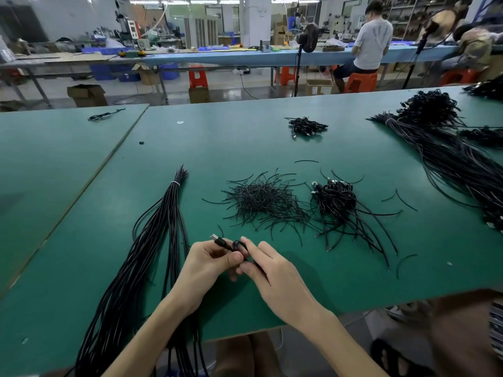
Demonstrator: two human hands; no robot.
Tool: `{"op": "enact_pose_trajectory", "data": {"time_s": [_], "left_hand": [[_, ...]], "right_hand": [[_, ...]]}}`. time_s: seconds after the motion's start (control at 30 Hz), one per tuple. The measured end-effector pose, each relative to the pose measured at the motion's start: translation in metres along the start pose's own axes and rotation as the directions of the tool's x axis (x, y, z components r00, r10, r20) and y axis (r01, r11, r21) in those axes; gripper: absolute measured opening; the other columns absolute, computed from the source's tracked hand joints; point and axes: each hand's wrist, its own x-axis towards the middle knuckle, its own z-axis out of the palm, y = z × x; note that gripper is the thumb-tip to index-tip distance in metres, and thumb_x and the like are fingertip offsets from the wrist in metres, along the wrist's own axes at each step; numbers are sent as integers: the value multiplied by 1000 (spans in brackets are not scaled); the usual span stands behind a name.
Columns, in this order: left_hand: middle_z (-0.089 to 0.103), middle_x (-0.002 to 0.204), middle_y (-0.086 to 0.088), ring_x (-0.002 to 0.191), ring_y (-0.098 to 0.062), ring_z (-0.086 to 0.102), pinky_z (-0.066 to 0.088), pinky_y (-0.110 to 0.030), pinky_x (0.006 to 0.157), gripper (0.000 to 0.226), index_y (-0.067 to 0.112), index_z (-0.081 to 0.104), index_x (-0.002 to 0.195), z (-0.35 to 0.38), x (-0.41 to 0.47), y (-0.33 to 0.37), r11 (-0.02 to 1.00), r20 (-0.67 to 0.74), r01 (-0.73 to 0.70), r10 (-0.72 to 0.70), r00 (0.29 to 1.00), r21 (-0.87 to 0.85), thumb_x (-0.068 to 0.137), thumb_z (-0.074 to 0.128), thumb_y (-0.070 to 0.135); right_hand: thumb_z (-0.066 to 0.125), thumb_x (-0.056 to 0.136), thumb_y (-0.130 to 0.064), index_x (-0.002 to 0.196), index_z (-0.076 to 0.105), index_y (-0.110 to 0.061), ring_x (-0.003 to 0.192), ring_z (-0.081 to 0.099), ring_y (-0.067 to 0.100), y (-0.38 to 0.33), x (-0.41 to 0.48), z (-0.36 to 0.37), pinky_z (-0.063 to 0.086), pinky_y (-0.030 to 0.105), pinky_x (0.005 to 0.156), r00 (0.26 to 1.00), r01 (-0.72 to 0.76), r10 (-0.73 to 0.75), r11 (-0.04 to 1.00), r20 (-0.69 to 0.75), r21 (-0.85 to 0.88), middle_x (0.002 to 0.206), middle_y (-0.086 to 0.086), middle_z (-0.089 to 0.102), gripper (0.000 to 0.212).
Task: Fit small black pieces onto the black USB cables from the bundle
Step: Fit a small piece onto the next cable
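Black cable (221, 242) is pinched between both my hands. My left hand (209, 263) grips it just behind the plug, and my right hand (272, 270) pinches a small coil of it at the fingertips. I judge I'm mid-fit, though I can't tell whether a piece is on it. The bundle (152, 254) lies just left of my left hand on the table (81, 213). The next move calls for a steady coil and a piece from the pile (264, 200) beyond my fingertips.
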Motion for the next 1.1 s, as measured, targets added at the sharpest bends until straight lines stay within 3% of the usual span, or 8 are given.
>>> {"op": "enact_pose_trajectory", "data": {"time_s": [0.2,0.5,0.7,1.1], "left_hand": [[72,78,-27,66,-34,70,60,-34,67,40,1,66,105,-4,5,-3,996,-56,86,-88,995,-24,75,88,15],[75,93,-24,84,-36,75,61,-32,79,34,12,74,111,-1,2,3,994,-30,107,-107,994,-12,80,85,17],[74,102,-29,91,-34,73,60,-33,84,31,10,77,116,-2,2,5,986,48,154,-151,987,-64,85,81,15],[74,93,-27,78,-31,70,61,-38,81,21,6,78,106,0,-1,4,998,48,65,-66,997,16,90,78,20]], "right_hand": [[44,111,-30,158,39,-18,87,47,2,2,-1,2,51,31,81,1000,30,-30,998,3,-60,96,-21,36,49],[42,111,-28,159,34,-12,83,41,2,3,1,3,43,22,71,998,46,-52,971,-23,-234,102,-15,39,51],[40,111,-29,162,24,-16,85,51,13,2,-1,3,51,35,74,997,63,-72,974,-33,-218,106,-3,52,55],[39,112,-22,163,23,-22,88,48,5,3,-3,2,51,31,78,996,85,-85,980,4,-180,102,-14,43,54]]}}
